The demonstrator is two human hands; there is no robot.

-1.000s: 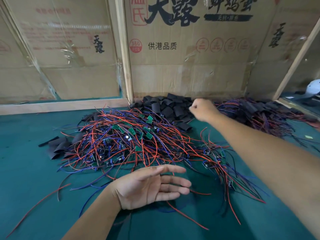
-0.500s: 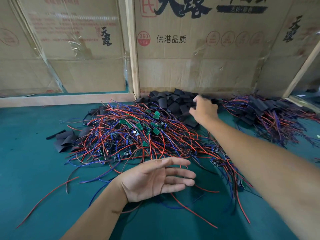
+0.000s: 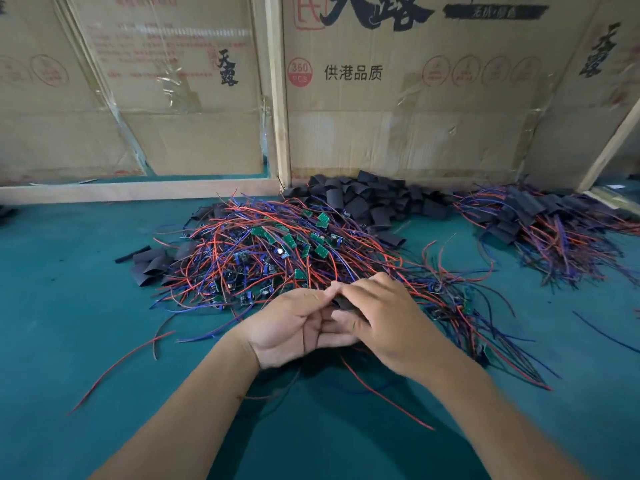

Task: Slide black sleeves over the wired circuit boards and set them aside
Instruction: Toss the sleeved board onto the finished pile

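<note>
Black sleeve (image 3: 344, 302) pinched by right hand (image 3: 381, 318); left hand (image 3: 298, 327) spread, fingers beneath it.

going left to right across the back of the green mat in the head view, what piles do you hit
small cluster of loose black sleeves → big tangle of bare wired circuit boards → heap of empty black sleeves → pile of sleeved boards set aside

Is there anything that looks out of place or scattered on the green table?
Yes. A few black sleeves lie left of the wired boards pile, apart from the main sleeve heap by the cardboard; loose wires trail toward the front.
</note>
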